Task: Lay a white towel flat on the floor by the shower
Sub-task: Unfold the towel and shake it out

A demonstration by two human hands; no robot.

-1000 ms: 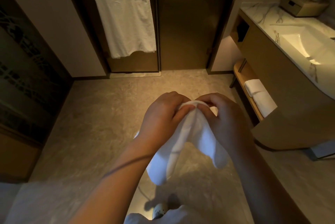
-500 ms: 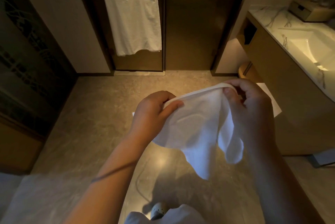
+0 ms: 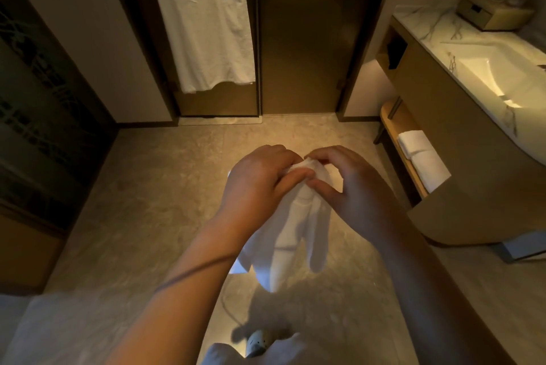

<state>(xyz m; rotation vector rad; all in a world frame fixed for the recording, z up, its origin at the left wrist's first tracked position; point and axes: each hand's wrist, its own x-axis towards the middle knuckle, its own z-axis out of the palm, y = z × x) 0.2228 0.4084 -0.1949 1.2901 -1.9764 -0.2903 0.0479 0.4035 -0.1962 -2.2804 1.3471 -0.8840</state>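
A small white towel (image 3: pixel 291 234) hangs bunched from my two hands at chest height over the stone floor (image 3: pixel 147 202). My left hand (image 3: pixel 257 184) pinches its top edge with the fingers curled over the cloth. My right hand (image 3: pixel 354 190) meets it at the same spot, thumb and fingertips on the towel's top. The cloth droops in loose folds below both hands. The shower's dark glass doors (image 3: pixel 301 48) stand straight ahead, about a step away.
A larger white towel (image 3: pixel 206 33) hangs on the left shower door's bar. A vanity with a lit sink (image 3: pixel 496 75) is on the right, with folded white towels (image 3: pixel 422 157) on its low shelf. A dark patterned wall runs along the left.
My hands, which had spread the towel's top edge apart half a second ago, have come back together, and the towel hangs bunched again.
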